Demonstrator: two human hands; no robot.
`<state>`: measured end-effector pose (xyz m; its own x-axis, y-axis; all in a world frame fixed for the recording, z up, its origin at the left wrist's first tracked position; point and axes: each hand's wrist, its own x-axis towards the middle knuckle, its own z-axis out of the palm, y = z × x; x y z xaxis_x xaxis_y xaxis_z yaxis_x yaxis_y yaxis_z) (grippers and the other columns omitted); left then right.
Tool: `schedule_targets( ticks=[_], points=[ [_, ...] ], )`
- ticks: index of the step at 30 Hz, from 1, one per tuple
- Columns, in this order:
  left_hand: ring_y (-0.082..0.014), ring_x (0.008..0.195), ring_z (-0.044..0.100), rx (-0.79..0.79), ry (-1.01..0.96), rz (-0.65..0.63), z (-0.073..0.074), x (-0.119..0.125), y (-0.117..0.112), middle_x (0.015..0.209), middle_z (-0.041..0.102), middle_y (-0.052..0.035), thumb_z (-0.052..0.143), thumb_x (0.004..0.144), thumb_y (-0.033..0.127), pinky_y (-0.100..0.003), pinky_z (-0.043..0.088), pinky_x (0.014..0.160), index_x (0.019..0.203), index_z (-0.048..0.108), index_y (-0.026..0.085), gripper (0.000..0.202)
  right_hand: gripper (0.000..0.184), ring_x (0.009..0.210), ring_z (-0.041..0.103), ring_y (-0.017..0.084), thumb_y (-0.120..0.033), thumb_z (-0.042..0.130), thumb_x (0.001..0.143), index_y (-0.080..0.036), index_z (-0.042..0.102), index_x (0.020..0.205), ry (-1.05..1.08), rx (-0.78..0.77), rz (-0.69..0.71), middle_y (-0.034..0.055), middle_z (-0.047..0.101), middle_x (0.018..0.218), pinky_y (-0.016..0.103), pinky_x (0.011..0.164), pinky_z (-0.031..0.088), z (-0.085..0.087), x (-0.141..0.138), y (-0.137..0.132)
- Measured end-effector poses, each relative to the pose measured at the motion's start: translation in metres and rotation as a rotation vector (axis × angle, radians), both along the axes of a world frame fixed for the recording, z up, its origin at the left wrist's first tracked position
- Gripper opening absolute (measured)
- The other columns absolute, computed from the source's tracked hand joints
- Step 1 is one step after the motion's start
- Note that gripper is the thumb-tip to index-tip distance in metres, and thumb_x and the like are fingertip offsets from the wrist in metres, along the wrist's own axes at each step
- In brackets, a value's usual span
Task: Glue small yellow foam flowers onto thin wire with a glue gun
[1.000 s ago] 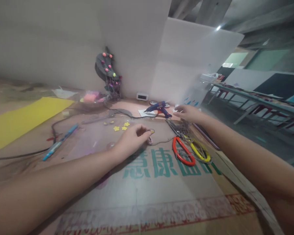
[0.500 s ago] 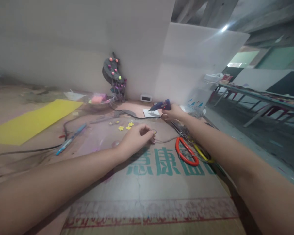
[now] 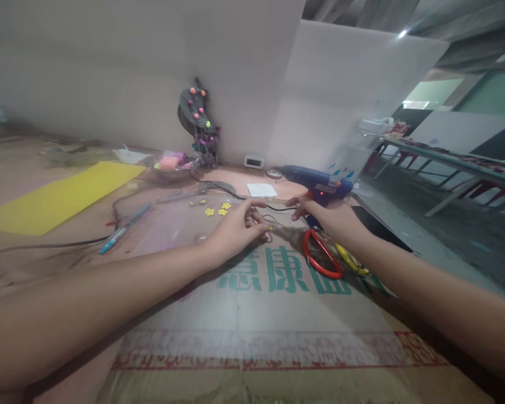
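My left hand (image 3: 246, 224) pinches a thin cord (image 3: 273, 220) at its fingertips, with a tiny yellow piece (image 3: 270, 228) by the thumb. To its right, my right hand (image 3: 328, 216) holds a blue hot glue gun (image 3: 315, 180) whose nozzle points left; the handle is partly hidden behind the hand. Thumb and forefinger of that hand stretch toward the cord. Just beyond my left hand lie several small yellow flowers (image 3: 223, 212). Red-handled scissors (image 3: 322, 255) rest below my right hand, beside a yellow-handled tool (image 3: 350, 259).
A yellow sheet (image 3: 67, 196) and a blue pen (image 3: 124, 229) lie on the left. At the back are a dark crescent ornament with pompoms (image 3: 193, 115), a plastic-wrapped bundle (image 3: 172, 163), a small digital display (image 3: 253, 162) and a white paper square (image 3: 261, 190).
My right hand has brought the glue gun from above the white paper back toward me and to the right. My left hand stays nearly in place, still pinching. The view has shifted slightly.
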<state>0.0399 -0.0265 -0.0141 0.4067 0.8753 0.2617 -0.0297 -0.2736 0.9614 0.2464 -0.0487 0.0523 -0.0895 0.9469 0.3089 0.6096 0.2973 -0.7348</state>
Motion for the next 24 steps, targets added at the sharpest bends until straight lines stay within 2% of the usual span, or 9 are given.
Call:
schedule_targets(
  ticks=[5, 8, 11, 15, 19, 21, 24],
  points=[
    [-0.0128, 0.075, 0.064, 0.146, 0.100, 0.017, 0.002, -0.001, -0.001, 0.084, 0.062, -0.0007, 0.060, 0.079, 0.011, -0.026, 0.052, 0.070, 0.118, 0.054, 0.019, 0.040, 0.032, 0.072, 0.069, 0.018, -0.036, 0.047, 0.094, -0.020, 0.074, 0.099, 0.066, -0.021, 0.075, 0.0010, 0.072, 0.065, 0.030, 0.077, 0.050, -0.019, -0.017, -0.017],
    [-0.0120, 0.077, 0.064, 0.124, 0.054, -0.018, 0.002, -0.001, -0.001, 0.084, 0.062, -0.0005, 0.058, 0.078, 0.006, -0.026, 0.053, 0.073, 0.117, 0.053, 0.017, 0.041, 0.032, 0.072, 0.070, 0.018, -0.035, 0.047, 0.094, -0.021, 0.072, 0.107, 0.111, -0.034, 0.136, -0.0002, 0.072, 0.065, 0.031, 0.081, 0.050, -0.026, -0.020, -0.020],
    [-0.0122, 0.076, 0.065, 0.068, 0.016, -0.017, 0.003, 0.000, 0.000, 0.085, 0.063, -0.0008, 0.060, 0.078, 0.009, -0.026, 0.054, 0.072, 0.115, 0.053, 0.017, 0.039, 0.033, 0.075, 0.070, 0.018, -0.035, 0.047, 0.094, -0.020, 0.070, 0.113, 0.123, -0.029, 0.158, -0.0008, 0.071, 0.062, 0.033, 0.086, 0.050, -0.028, -0.019, -0.018],
    [-0.0127, 0.069, 0.067, -0.013, -0.004, 0.003, 0.007, 0.000, 0.000, 0.081, 0.063, 0.0000, 0.063, 0.079, 0.014, -0.027, 0.054, 0.068, 0.110, 0.053, 0.016, 0.033, 0.031, 0.090, 0.071, 0.021, -0.035, 0.049, 0.093, -0.018, 0.073, 0.103, 0.132, -0.042, 0.133, 0.0042, 0.077, 0.076, 0.037, 0.094, 0.049, -0.027, -0.020, -0.016],
    [-0.0137, 0.068, 0.068, -0.038, 0.040, 0.032, 0.012, -0.002, 0.000, 0.074, 0.067, -0.0006, 0.063, 0.081, 0.018, -0.029, 0.054, 0.072, 0.095, 0.059, 0.015, 0.016, 0.026, 0.094, 0.072, 0.022, -0.032, 0.051, 0.090, -0.019, 0.073, 0.091, 0.173, -0.036, 0.144, 0.0059, 0.078, 0.093, 0.039, 0.094, 0.051, -0.028, -0.021, -0.015],
    [-0.0158, 0.072, 0.069, -0.049, 0.090, 0.041, 0.012, -0.004, 0.001, 0.073, 0.070, -0.0023, 0.064, 0.081, 0.022, -0.031, 0.054, 0.075, 0.088, 0.062, 0.015, 0.010, 0.025, 0.094, 0.072, 0.022, -0.034, 0.052, 0.090, -0.019, 0.072, 0.091, 0.221, -0.055, 0.162, 0.0065, 0.077, 0.095, 0.040, 0.094, 0.052, -0.031, -0.021, -0.014],
    [-0.0176, 0.075, 0.069, -0.048, 0.121, 0.032, 0.009, -0.006, 0.002, 0.075, 0.072, -0.0036, 0.065, 0.082, 0.029, -0.032, 0.054, 0.077, 0.083, 0.064, 0.016, 0.013, 0.027, 0.096, 0.072, 0.023, -0.036, 0.053, 0.091, -0.018, 0.072, 0.094, 0.280, -0.062, 0.185, 0.0077, 0.077, 0.095, 0.041, 0.094, 0.052, -0.034, -0.019, -0.012]
  ],
)
